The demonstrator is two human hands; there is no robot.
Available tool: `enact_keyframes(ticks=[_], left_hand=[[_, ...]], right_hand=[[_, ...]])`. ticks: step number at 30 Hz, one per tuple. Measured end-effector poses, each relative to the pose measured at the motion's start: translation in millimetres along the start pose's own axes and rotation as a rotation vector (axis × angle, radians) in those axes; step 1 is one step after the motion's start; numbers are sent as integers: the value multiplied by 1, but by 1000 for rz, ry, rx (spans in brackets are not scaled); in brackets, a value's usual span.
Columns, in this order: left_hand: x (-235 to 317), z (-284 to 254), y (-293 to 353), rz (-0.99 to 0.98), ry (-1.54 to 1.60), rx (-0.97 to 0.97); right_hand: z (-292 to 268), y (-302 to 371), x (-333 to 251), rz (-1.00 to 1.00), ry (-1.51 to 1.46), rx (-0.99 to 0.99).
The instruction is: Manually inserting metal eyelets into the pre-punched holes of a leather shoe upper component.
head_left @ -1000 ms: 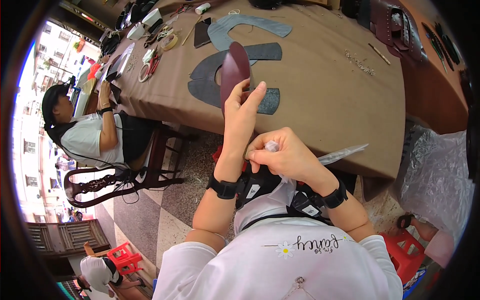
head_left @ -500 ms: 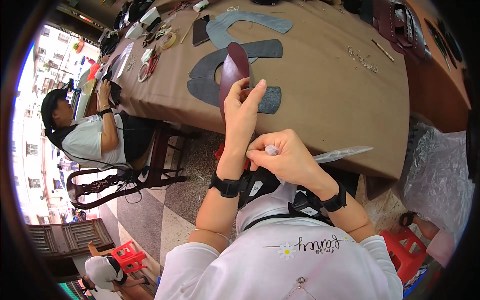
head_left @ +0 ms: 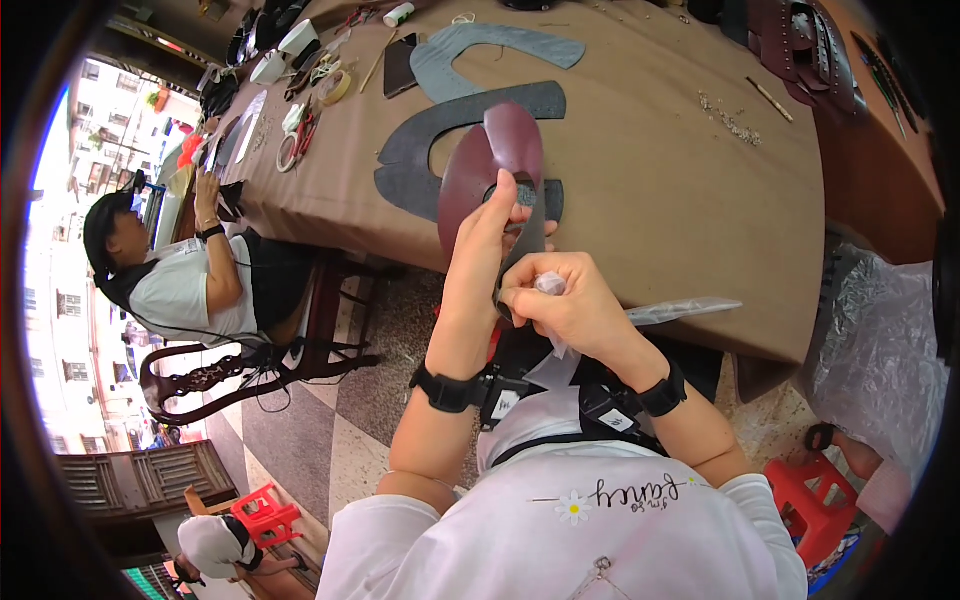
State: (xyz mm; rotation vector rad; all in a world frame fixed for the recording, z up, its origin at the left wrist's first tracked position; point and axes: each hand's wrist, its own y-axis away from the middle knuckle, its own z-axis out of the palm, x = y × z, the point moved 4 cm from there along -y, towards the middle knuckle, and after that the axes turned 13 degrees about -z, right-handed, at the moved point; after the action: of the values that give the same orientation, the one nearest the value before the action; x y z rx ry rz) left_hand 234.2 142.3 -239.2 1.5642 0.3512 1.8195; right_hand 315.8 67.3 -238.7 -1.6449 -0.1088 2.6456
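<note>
My left hand (head_left: pixel 470 270) grips a maroon, U-shaped leather piece (head_left: pixel 462 175), held upright over the near table edge. Its smooth maroon face shows, along with a dark underside at the right arm. Close by, my right hand (head_left: pixel 568 305) is closed round a crumpled translucent plastic wad (head_left: pixel 550 284), whose tail hangs below the fist. The right fingertips pinch at the lower end of the leather piece; what lies under them is hidden. Behind the leather, a dark grey U-shaped piece (head_left: pixel 405 145) lies on the table, with a lighter grey U-shaped piece (head_left: pixel 437 68) beyond it.
A brown cloth covers the table (head_left: pixel 680 220). Clear plastic (head_left: pixel 685 311) lies at its near edge. Scissors (head_left: pixel 297 145), tape (head_left: pixel 335 86) and tools sit at left; small metal bits (head_left: pixel 735 125) at right. A co-worker (head_left: pixel 180 265) sits at left; a red stool (head_left: pixel 810 510) stands at right.
The maroon leather piece has turned and opened toward me, showing its U shape. Its lower end has come to my right fingertips, which were by my left wrist.
</note>
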Motion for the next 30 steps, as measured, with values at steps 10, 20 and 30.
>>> enact_keyframes(ticks=[10,20,30], left_hand=[[-28,-24,37,47,291,-244],[-30,-31,37,118,349,-176],[-33,-27,47,597,-317,196]], right_hand=[[-13,-15,19,-40,-36,57],[-16,-19,12,-71,36,151],[-15,-22,8,-91,219,184]])
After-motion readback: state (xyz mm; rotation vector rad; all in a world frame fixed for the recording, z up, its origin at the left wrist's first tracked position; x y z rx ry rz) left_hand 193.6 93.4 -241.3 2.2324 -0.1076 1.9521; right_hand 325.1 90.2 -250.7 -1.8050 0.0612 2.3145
